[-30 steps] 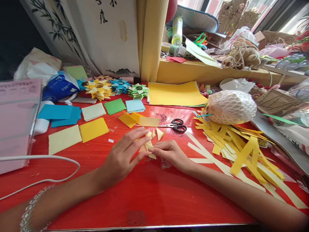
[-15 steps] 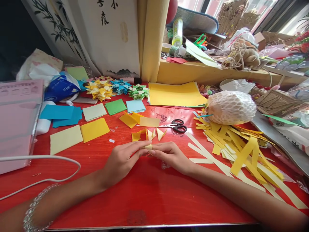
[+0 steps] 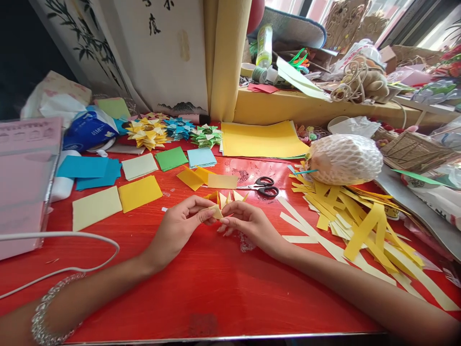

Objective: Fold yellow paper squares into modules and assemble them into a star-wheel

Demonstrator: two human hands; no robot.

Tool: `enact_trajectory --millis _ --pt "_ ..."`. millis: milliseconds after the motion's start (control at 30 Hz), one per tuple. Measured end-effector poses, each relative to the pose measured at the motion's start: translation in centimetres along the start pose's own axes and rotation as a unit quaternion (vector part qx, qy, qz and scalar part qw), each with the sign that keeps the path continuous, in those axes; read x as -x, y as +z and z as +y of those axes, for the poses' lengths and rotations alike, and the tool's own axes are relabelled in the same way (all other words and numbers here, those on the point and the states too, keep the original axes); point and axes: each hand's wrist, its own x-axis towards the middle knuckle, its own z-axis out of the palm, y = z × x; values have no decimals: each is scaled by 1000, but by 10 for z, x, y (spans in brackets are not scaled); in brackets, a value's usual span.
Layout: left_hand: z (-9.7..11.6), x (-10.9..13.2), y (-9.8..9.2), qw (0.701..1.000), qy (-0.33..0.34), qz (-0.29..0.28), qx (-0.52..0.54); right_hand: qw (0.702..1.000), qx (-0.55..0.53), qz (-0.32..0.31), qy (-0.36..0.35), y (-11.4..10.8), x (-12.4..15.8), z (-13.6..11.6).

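Between my hands is a small folded piece of pale yellow paper (image 3: 217, 212), raised a little above the red table (image 3: 216, 288). My left hand (image 3: 176, 231) pinches it between thumb and fingers. From the other side, my right hand (image 3: 257, 225) has its thumb and forefinger closed at the paper's right edge; its lower fingers are slightly curled. Just behind the fingertips stand pointed folded paper pieces (image 3: 239, 195), partly hidden by my hands. Yellow paper rectangles (image 3: 222, 181) and black-handled scissors (image 3: 265, 186) lie farther back.
Stacked coloured paper rectangles (image 3: 140, 193) lie on the left, near a white cable (image 3: 90, 235). Finished folded-paper rings (image 3: 147, 133) sit at the back beside large yellow sheets (image 3: 262, 139). On the right are loose yellow strips (image 3: 331, 206) and a net-wrapped round object (image 3: 345, 159).
The folded paper has turned and shows more of its surface. My left fingers have bent around it, and my right hand's fingers have loosened and shifted slightly at its edge.
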Motion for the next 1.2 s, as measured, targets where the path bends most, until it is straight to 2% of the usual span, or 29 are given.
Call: enact_trajectory --millis 233,533,767,1000,1200 --pt "-3 -4 1 998 -20 -8 64 1000 8 -19 15 -3 -1 -1" --pt "-3 -3 2 999 -30 -11 25 999 15 -21 36 -3 -1 -2" --pt "-4 -4 1 999 -28 -8 37 999 12 -33 37 -2 -1 -5" --pt "3 -1 0 996 23 14 -90 997 -53 -25 47 -3 -2 -2" --pt "4 -2 0 992 13 -9 -124 998 -42 -18 34 -5 -3 -2"
